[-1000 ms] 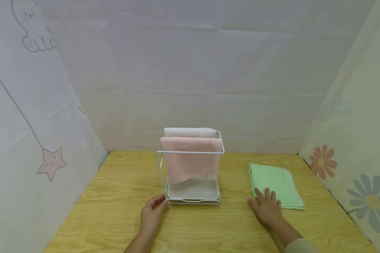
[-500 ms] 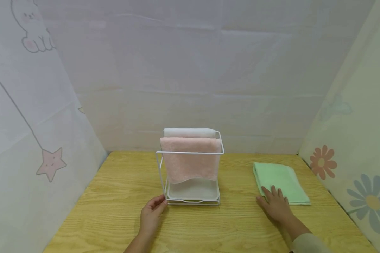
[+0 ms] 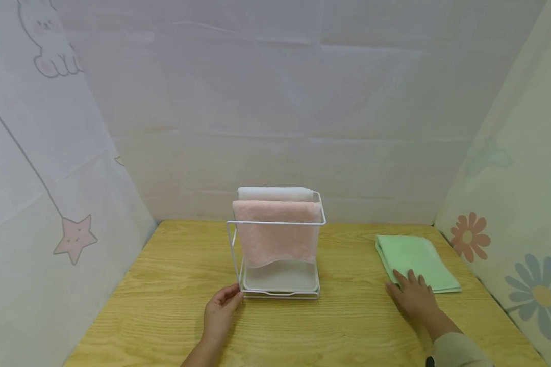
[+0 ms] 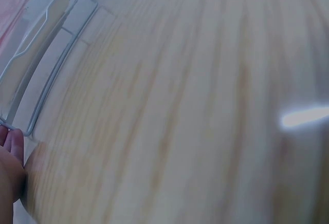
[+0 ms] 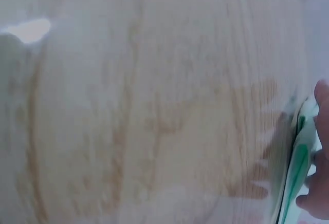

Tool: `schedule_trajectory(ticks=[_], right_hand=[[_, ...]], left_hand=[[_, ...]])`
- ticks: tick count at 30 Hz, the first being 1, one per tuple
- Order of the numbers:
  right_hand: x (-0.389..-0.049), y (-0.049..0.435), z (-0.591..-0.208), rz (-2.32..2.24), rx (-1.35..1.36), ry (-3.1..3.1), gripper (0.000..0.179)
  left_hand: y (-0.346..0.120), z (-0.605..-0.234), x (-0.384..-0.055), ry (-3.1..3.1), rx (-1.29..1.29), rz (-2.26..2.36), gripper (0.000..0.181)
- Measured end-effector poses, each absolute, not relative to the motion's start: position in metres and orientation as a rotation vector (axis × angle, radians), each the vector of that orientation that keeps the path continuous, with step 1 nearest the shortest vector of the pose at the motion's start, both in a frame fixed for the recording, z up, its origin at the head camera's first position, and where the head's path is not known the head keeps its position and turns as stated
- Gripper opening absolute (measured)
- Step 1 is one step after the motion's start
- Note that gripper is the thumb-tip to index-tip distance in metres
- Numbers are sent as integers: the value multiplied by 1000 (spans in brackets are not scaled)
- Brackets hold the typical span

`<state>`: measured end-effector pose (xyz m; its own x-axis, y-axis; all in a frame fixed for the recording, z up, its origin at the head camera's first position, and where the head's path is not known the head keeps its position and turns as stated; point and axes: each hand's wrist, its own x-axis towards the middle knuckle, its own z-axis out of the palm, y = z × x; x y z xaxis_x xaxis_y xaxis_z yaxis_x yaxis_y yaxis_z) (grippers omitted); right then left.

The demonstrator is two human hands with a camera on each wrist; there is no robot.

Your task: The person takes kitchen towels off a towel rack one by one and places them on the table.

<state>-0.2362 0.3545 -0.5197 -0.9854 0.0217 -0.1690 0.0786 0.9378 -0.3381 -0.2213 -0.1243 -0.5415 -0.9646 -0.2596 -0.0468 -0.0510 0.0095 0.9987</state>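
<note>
A white wire towel rack stands on the table, with a folded pink towel hung in front and a white towel behind it. At its front left bottom corner my left hand holds the wire between thumb and fingers; the left wrist view shows those fingers at the corner. To the right lies a folded green towel, flat on the wood. My right hand rests on its near left edge, fingers spread and fairly straight. Only part of that hand and the towel shows in the right wrist view.
A white tray sits in the rack's base beneath the towels. The wooden table is bounded by a pale back sheet and printed side sheets. The right sheet stands close beyond the green towel.
My right hand and the green towel under it have slid to the right and slightly away from me. My left hand, the rack and its two towels stay in place.
</note>
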Motion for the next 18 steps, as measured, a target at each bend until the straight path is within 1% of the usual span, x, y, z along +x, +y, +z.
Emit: schedule_trajectory(ticks=[6,13,18], right_hand=[[-230,340,-515,-526,153,2955,75],[-228,325,-521,-558,220,2901,86],[-233,330,-524,-562,240,2891,87]], left_hand=[[-124,-541,-221,-2120,315,-2072,32],[-125,-541,-221,-2122,319,-2079,32],[-125,-542,-221,-2130,319,-2084,33]])
